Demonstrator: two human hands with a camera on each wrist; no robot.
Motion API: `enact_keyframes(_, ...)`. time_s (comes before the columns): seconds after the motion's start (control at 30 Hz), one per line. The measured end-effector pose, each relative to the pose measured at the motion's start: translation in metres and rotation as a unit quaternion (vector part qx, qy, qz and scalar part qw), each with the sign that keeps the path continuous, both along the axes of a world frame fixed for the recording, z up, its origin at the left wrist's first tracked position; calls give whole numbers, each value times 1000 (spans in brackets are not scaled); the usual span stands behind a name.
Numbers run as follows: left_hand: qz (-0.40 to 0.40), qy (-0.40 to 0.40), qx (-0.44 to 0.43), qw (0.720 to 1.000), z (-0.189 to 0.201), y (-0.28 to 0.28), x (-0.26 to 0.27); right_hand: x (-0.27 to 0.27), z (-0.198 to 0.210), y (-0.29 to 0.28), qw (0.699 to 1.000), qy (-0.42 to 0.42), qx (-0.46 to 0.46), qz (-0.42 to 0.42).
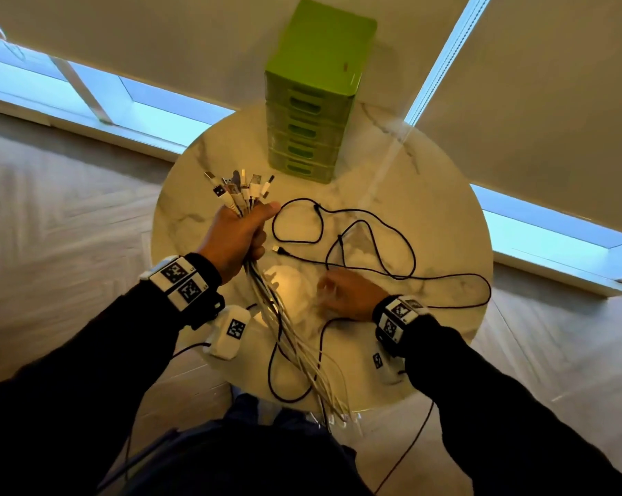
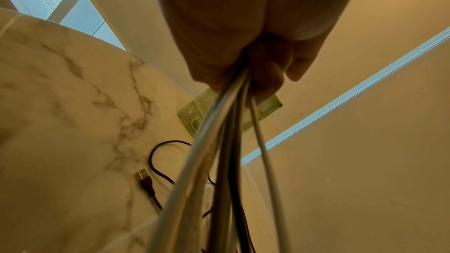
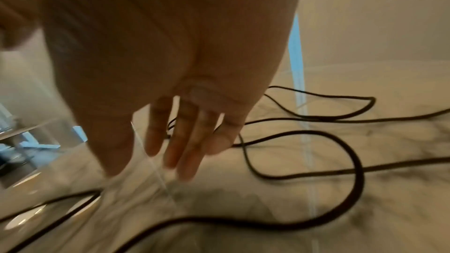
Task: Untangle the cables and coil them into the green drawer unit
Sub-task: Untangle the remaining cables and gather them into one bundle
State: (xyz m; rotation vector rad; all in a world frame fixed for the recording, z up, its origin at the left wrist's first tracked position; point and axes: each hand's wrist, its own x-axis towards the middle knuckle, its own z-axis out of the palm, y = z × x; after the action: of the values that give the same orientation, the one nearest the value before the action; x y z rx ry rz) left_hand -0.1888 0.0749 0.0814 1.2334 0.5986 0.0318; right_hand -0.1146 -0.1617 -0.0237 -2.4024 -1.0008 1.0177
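The left hand (image 1: 236, 232) is raised above the round marble surface (image 1: 427, 195), its fingers and thumb wrapped tight around a bunch of white cables (image 1: 284, 316). The plugs (image 1: 239, 189) fan out above the fist, and the cords hang down from under it, trail across the near part of the surface and droop over the near edge. From the left wrist view the same cables (image 2: 219, 141) stream down out of the closed hand (image 2: 238, 49), with a black plug (image 2: 145, 180) lying on the marble just below.

Further right, a long black cable (image 1: 370, 241) sprawls loose over the middle of the surface in several loops, one plug end (image 1: 279, 249) lying near the left hand. Behind it, at the far edge, stands the green drawer unit (image 1: 314, 102), upright, all drawers closed.

The right hand (image 1: 348, 293) hovers low over the near right part of the surface, palm down, blurred. In the right wrist view its fingers (image 3: 180, 141) are spread and nearly straight, gripping nothing, with the black cable (image 3: 353, 161) looping on the marble beneath. Whether the fingertips touch the surface, I cannot tell.
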Motion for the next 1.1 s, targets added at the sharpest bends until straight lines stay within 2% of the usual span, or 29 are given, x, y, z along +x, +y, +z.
enact_keyframes(0.07, 8, 2, 5, 1000, -1, 5, -3, -17, -7, 4, 993, 37, -28, 104)
enact_keyframes(0.13, 19, 10, 8, 1000, -3, 8, -7, -24, -18, 5, 988, 31, -61, 135)
enact_keyframes(0.23, 34, 20, 8, 999, -7, 11, -12, -8, -20, 6, 994, -9, -75, 73)
enact_keyframes(0.33, 38, 24, 7, 999, -7, 11, -16, 20, -12, 15, 997, -73, 0, -33)
enact_keyframes(0.4, 38, 22, 6, 999, -8, 9, -17, 31, -11, 28, 993, -102, 16, -59)
enact_keyframes(0.5, 38, 27, 9, 999, -9, 7, -17, 29, -15, 46, 989, -138, -59, -9)
enact_keyframes(0.6, 38, 29, 11, 999, -11, 5, -18, 16, -22, 57, 967, -218, -131, 33)
enact_keyframes(0.67, 38, 26, 13, 999, -14, 6, -20, 8, -25, 61, 956, -256, -140, 39)
enact_keyframes(0.77, 37, 21, 6, 999, -16, 6, -22, 16, -20, 63, 958, -251, -135, 21)
enact_keyframes(0.83, 43, 12, -10, 999, -18, 7, -23, 35, -9, 63, 964, -252, -81, -29)
enact_keyframes(0.9, 50, 4, -20, 999, -22, 7, -21, 52, 9, 65, 965, -234, 32, -116)
enact_keyframes(0.97, 62, 0, -29, 998, -27, 5, -16, 62, 34, 66, 951, -185, 149, -196)
enact_keyframes(1.03, 77, -3, -42, 996, -29, 1, -10, 58, 61, 70, 931, -154, 237, -231)
enact_keyframes(1.1, 88, -11, -54, 995, -28, -4, -3, 40, 83, 73, 918, -128, 301, -225)
